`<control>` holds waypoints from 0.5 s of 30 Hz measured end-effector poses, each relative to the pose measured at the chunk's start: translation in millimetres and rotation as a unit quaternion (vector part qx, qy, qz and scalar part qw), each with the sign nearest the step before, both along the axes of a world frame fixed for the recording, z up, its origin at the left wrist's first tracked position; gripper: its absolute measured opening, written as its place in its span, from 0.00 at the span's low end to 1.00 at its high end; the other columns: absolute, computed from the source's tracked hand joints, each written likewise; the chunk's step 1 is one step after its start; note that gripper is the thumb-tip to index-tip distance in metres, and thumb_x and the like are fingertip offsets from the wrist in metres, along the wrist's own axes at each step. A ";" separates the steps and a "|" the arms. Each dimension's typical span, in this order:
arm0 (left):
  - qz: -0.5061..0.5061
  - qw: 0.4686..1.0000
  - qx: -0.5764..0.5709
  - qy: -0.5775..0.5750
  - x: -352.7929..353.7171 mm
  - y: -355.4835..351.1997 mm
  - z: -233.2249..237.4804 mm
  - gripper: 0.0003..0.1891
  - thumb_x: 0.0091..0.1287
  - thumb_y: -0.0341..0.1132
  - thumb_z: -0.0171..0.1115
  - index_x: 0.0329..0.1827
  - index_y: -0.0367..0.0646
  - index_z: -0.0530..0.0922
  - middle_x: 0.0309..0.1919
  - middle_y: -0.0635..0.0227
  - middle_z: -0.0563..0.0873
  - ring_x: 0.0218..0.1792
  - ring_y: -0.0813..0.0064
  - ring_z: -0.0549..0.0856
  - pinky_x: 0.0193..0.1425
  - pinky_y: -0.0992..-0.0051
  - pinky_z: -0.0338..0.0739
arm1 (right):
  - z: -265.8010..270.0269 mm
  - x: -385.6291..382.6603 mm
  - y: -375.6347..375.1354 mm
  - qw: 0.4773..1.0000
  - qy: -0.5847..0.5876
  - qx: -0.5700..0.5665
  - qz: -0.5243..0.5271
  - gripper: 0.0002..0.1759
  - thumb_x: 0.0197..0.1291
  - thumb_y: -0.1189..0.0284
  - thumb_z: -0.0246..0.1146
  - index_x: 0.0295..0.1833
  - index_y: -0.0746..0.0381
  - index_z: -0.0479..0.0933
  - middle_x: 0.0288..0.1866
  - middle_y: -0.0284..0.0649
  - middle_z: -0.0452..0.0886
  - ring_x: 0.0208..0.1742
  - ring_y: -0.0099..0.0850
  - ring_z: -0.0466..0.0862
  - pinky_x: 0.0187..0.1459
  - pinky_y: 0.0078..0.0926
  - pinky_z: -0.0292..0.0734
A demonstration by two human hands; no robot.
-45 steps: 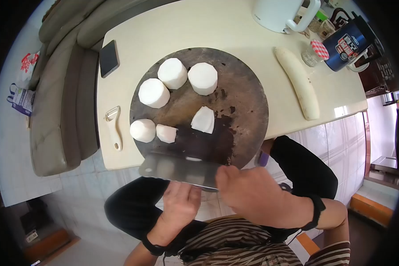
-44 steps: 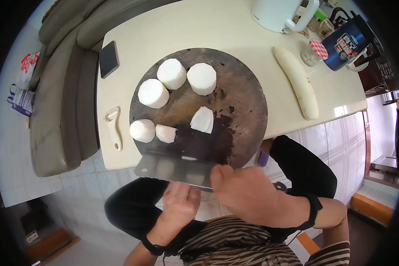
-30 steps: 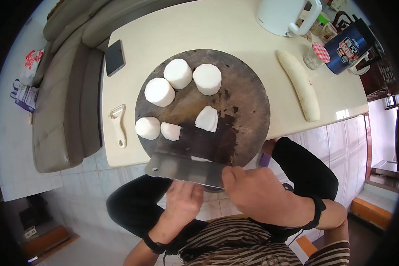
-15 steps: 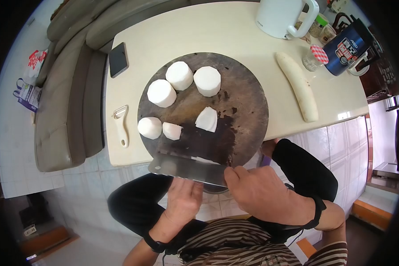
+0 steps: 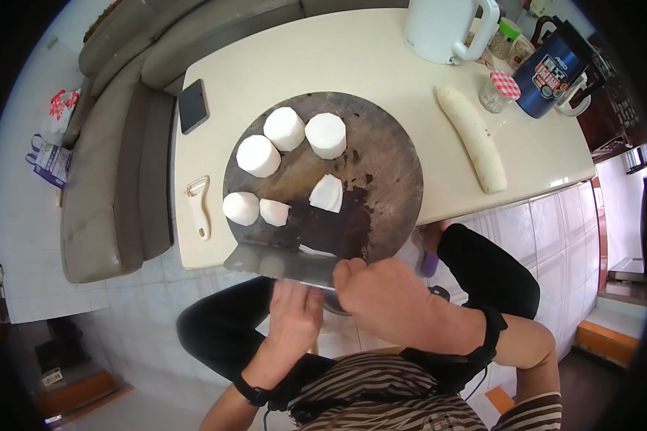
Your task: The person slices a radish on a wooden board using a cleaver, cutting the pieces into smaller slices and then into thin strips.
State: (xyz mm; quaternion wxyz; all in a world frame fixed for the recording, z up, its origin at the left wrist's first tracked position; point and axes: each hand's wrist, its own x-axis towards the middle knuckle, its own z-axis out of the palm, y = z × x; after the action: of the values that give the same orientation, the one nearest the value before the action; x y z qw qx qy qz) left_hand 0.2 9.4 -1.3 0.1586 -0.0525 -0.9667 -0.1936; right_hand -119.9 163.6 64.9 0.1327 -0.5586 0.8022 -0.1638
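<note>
My right hand [image 5: 399,298] is closed round the handle of a wide cleaver [image 5: 277,264], whose blade reaches left across the near edge of the round dark chopping board [image 5: 392,169]. Close behind the blade, my left hand [image 5: 295,316] has its fingers bent together; the blade hides whatever is under the fingertips. A thin white slice [image 5: 316,251] shows just beyond the blade. Peeled white radish chunks [image 5: 284,129] stand at the back left of the board. Smaller pieces [image 5: 273,212] lie nearer, and a few overlapping slices [image 5: 327,194] rest mid-board.
A whole white radish [image 5: 472,140] lies right of the board. Left of it are a peeler [image 5: 199,208] and a phone [image 5: 193,107]. A white kettle [image 5: 438,32], a glass jar [image 5: 497,92] and a blue flask [image 5: 553,68] stand at the back right.
The cleaver and my right hand have moved left and a little up in view. My left hand stays close behind the blade. The whole view has shifted slightly.
</note>
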 end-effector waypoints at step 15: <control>-0.002 1.000 0.002 0.009 2.7 0.8 -6.9 0.17 0.49 0.16 0.65 0.45 0.30 0.79 0.44 0.51 0.81 0.43 0.47 0.81 0.45 0.57 0.78 | 6.9 -2.8 14.6 1.000 -0.006 0.025 0.007 0.09 0.45 0.78 0.63 0.33 0.71 0.76 0.26 0.49 0.80 0.26 0.41 0.85 0.26 0.34 0.79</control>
State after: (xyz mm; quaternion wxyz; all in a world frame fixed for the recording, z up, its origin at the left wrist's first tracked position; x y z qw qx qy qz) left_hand 2.9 10.2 -8.2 0.1673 -0.0559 -0.9647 -0.1957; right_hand -122.7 178.2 71.8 0.1524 -0.5599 0.8012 -0.1462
